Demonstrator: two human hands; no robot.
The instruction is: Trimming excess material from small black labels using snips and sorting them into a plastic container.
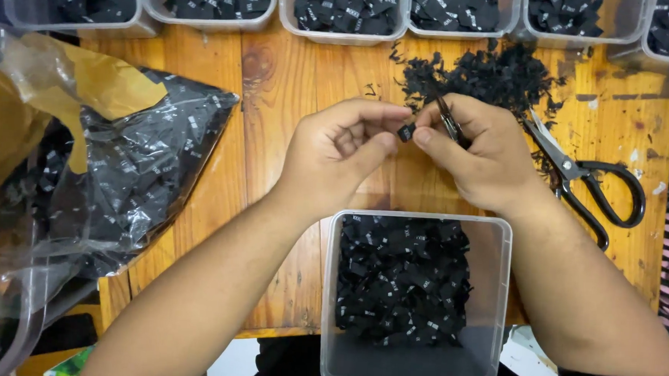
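Above a wooden worktable [293, 94], a small black woven label [406, 131] is pinched between the thumb and fingertips of both hands, raised clear of the surface, seemingly so it can be worked at close range. The left hand [336, 154] curls its fingers closed around the label's left edge; the right hand [477, 153] grips the other edge while also clasping small dark snips [450, 125]. Both forearms angle inward from the near edge, wrists bent toward each other. Directly below sits a clear square tub [497, 296] partly filled with similar labels. Black offcuts [485, 74] lie heaped beyond the hands, black-handled scissors [586, 182] lie unused to the right, and a plastic bag of labels [145, 163] lies at left.
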